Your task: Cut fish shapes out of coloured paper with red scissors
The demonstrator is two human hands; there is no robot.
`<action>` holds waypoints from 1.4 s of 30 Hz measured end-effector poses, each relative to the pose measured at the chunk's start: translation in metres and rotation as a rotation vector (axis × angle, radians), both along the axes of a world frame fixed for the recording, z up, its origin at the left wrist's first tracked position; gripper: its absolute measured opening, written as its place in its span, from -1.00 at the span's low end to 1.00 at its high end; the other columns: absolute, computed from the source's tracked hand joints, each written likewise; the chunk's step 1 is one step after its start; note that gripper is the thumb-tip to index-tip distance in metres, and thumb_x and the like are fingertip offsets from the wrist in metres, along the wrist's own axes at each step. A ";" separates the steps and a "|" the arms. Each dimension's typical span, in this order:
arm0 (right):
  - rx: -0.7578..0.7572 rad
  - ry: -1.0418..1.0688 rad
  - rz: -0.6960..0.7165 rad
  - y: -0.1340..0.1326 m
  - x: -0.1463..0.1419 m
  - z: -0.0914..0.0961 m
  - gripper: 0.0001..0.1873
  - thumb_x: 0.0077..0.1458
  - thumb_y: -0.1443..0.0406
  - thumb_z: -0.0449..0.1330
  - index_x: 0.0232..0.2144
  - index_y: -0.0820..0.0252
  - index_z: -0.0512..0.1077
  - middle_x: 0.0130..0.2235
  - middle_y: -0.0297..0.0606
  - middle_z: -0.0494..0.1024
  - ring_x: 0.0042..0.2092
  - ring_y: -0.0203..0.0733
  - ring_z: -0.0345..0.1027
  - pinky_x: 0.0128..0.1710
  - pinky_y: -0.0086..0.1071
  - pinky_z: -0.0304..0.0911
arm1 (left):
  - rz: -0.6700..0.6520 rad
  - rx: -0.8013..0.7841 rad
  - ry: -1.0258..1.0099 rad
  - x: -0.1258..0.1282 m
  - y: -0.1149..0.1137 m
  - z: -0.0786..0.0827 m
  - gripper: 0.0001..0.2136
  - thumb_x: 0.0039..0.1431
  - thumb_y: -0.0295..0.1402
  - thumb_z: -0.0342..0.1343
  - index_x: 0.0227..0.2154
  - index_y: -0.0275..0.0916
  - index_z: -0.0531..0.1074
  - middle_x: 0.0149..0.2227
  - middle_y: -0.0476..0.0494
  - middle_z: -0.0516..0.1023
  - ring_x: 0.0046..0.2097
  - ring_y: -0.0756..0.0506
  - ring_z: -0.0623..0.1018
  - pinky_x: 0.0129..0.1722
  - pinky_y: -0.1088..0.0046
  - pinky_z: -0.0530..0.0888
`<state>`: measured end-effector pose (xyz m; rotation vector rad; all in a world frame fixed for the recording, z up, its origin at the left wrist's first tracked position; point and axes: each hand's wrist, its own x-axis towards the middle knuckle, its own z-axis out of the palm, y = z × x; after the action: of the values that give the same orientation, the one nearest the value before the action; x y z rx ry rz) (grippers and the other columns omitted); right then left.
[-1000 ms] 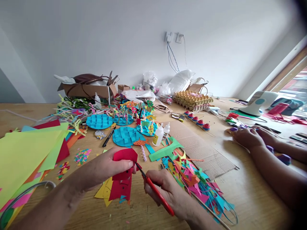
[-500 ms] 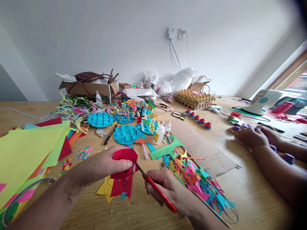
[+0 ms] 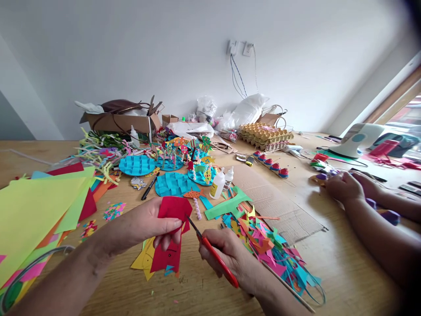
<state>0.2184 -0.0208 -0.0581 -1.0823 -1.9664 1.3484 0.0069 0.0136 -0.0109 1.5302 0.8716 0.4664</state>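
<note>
My left hand (image 3: 158, 221) pinches a piece of red paper (image 3: 175, 207) between thumb and fingers, held up over the table. My right hand (image 3: 226, 250) is closed round the red handles of a pair of scissors (image 3: 219, 261). The dark blades reach up and left to the right side of the red paper; how far they are parted is hard to see. Under my left hand lies another red paper piece (image 3: 165, 259) with drawn lines and a dot. Yellow paper (image 3: 144, 260) sticks out from beneath it, and small blue scraps lie on it.
Paper scraps (image 3: 272, 245) are heaped beside my right forearm, with a thin wooden stick (image 3: 286, 287). Coloured sheets (image 3: 36, 206) lie at left. Glue bottles (image 3: 217, 183), blue discs (image 3: 176, 184) and a black marker (image 3: 150, 186) stand or lie ahead. Another person's hands (image 3: 345, 186) work at right.
The red paper in my left hand has turned and now shows flatter, its lower edge moved. The scissors' tips sit slightly higher against it. The other person's hands have shifted a little.
</note>
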 end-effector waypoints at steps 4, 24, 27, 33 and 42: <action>-0.105 0.169 -0.082 0.000 -0.004 -0.006 -0.56 0.10 0.04 0.03 -0.64 0.20 0.14 -0.70 -0.50 0.13 -0.68 -0.47 -0.01 -0.73 -0.62 -0.07 | 0.243 -0.018 -0.159 0.008 -0.002 -0.009 -0.94 0.04 -0.38 0.12 -0.47 -0.23 0.37 -0.58 0.12 0.38 -0.57 0.10 0.30 -0.57 0.61 0.21; -0.181 0.224 -0.123 -0.007 -0.009 -0.007 -0.53 0.06 -0.01 0.08 -0.64 0.21 0.16 -0.69 -0.49 0.16 -0.68 -0.48 0.00 -0.74 -0.63 -0.03 | 0.490 -0.064 -0.334 0.029 -0.011 -0.013 -0.82 -0.04 -0.28 0.18 -0.58 -0.25 0.34 -0.70 0.15 0.21 -0.62 0.10 0.11 -0.63 0.57 0.07; -0.168 0.216 -0.117 -0.007 -0.009 -0.008 -0.54 0.07 0.01 0.08 -0.65 0.21 0.16 -0.69 -0.49 0.16 -0.68 -0.48 -0.01 -0.74 -0.63 -0.03 | 0.489 -0.045 -0.330 0.029 -0.012 -0.012 -0.83 -0.04 -0.27 0.17 -0.55 -0.25 0.35 -0.67 0.14 0.23 -0.60 0.09 0.14 -0.62 0.57 0.09; -0.123 0.148 -0.104 -0.006 -0.009 -0.006 -0.57 0.11 0.06 0.03 -0.65 0.19 0.13 -0.69 -0.49 0.13 -0.67 -0.47 -0.01 -0.73 -0.61 -0.06 | 0.418 -0.048 -0.309 0.022 -0.012 -0.009 -0.81 0.00 -0.28 0.13 -0.59 -0.24 0.30 -0.66 0.13 0.21 -0.59 0.09 0.13 -0.60 0.56 0.10; 0.101 -0.034 -0.107 -0.007 -0.008 0.003 -0.61 0.16 0.18 -0.02 -0.65 0.19 0.08 -0.66 -0.48 0.02 -0.60 -0.43 -0.12 -0.64 -0.50 -0.20 | 0.377 -0.113 -0.273 0.015 -0.007 -0.007 -0.82 -0.02 -0.30 0.18 -0.59 -0.24 0.34 -0.64 0.12 0.28 -0.57 0.08 0.17 -0.57 0.57 0.17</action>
<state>0.2100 -0.0280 -0.0551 -1.1517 -1.9492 1.1693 0.0216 0.0065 -0.0175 1.1657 0.9546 0.8636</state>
